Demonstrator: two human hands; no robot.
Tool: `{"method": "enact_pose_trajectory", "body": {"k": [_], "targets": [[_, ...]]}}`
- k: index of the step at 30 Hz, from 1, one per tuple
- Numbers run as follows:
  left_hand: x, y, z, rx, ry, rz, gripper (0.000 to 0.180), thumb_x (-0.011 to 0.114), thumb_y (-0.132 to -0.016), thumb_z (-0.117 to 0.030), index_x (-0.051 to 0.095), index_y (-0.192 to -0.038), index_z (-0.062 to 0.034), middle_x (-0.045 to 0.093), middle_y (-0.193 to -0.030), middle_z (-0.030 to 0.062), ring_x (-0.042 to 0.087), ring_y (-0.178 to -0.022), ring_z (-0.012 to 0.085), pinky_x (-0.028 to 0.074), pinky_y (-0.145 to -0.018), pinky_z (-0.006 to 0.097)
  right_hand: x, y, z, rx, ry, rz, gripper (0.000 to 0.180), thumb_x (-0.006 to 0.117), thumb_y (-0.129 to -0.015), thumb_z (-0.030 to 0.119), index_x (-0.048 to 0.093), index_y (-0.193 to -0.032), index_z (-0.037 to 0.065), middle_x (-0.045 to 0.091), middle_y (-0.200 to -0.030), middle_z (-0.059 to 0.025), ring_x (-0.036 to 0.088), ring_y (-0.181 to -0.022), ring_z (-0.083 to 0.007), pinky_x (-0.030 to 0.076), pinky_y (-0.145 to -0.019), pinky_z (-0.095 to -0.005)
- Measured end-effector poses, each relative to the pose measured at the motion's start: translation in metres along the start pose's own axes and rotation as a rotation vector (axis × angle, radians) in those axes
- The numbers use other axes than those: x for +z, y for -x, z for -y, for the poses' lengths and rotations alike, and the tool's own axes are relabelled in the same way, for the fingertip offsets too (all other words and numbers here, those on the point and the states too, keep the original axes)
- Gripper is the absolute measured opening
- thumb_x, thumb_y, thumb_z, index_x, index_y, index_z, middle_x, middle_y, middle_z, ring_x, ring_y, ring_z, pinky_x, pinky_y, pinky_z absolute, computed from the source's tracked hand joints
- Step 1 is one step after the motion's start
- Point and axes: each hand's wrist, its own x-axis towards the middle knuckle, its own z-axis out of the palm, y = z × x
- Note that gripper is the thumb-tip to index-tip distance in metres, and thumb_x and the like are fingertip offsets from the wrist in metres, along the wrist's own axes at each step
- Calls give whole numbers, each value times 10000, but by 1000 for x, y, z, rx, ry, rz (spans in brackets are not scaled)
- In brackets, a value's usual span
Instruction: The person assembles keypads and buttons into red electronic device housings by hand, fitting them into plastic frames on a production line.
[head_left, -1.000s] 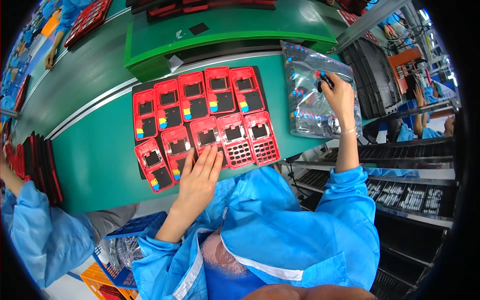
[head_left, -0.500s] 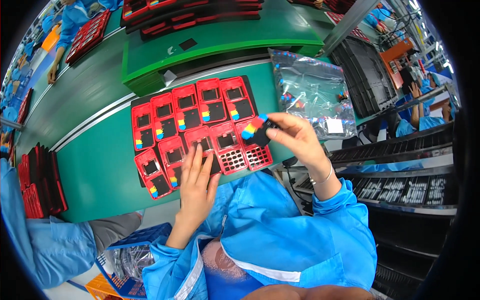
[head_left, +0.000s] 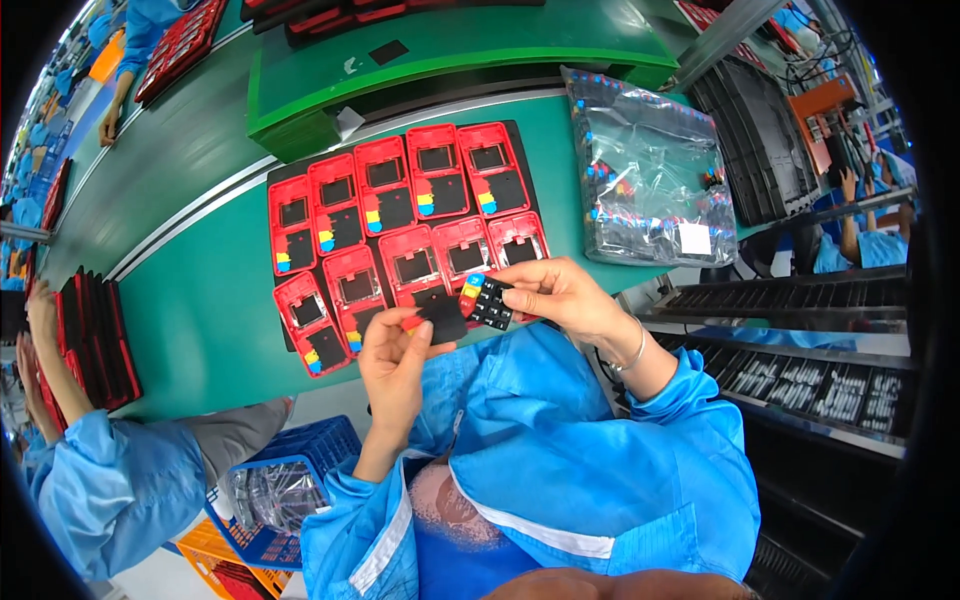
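An assembly-line factory: green conveyor belt [head_left: 200, 200], red casings [head_left: 400, 215], blue-smocked workers [head_left: 110, 480].

Bright, even overhead light, soft shadows, sharp centre, strong fisheye bending and black corners at the rim.

Head-worn fisheye view, looking steeply down over the person's own chest onto the green table [head_left: 200, 310].

The single camera sits above the blue-sleeved forearms, which come in from the lower edge, and it faces forward and down, so the left hand [head_left: 395, 365] and right hand [head_left: 560, 295] lie close under the lens near the picture's middle. The black tray [head_left: 400, 230] of red frames sits just beyond them, still near. The wide lens bends the table's edge and the grey belt [head_left: 170, 160] into curves toward the rim, where a neighbour's sleeve [head_left: 110, 480] at lower left and distant workers at the top corners crowd in small. A dark circular border frames everything.
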Motion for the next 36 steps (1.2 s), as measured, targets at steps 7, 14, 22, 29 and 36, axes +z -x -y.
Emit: {"method": "enact_pose_trajectory", "body": {"k": [7,14,22,29,36], "targets": [[-11,0,2,20,-90,-8,231,620,-1017,43,587,-1243,9,703,-1050,85,717,-916,144,680,-776,358,-25,15,7,-324,469,-211,205,751,-978,106,737,-1166,26,766,-1056,-52,708,-916,-110,553,-743,-275],[-4,-1,3,2,-131,33,231,627,-1016,41,582,-1241,13,706,-1063,101,719,-934,155,669,-785,361,-24,30,-7,-992,1573,-282,333,738,-785,94,752,-1117,79,720,-1125,-57,692,-1054,-243,552,-849,-403],[-7,-2,7,-2,-150,45,233,628,-1014,45,581,-1240,13,704,-1080,103,715,-951,156,664,-784,353,-27,37,-8,-1050,1734,-146,311,715,-818,100,744,-1121,39,724,-1163,-84,687,-1076,-227,557,-919,-393],[-6,-2,7,-9,-126,106,219,595,-1036,45,560,-1252,25,717,-1143,134,713,-1018,158,649,-847,332,-28,38,-10,-1094,1733,-119,259,719,-835,98,749,-1083,29,734,-1114,-90,699,-1032,-228,575,-938,-402],[-6,-2,7,-18,-136,119,226,586,-1041,43,554,-1264,29,714,-1159,143,715,-1035,176,648,-857,339,-35,36,-6,-1068,1621,-117,254,734,-797,88,745,-1047,44,730,-1096,-74,700,-1018,-226,570,-950,-417]]}}
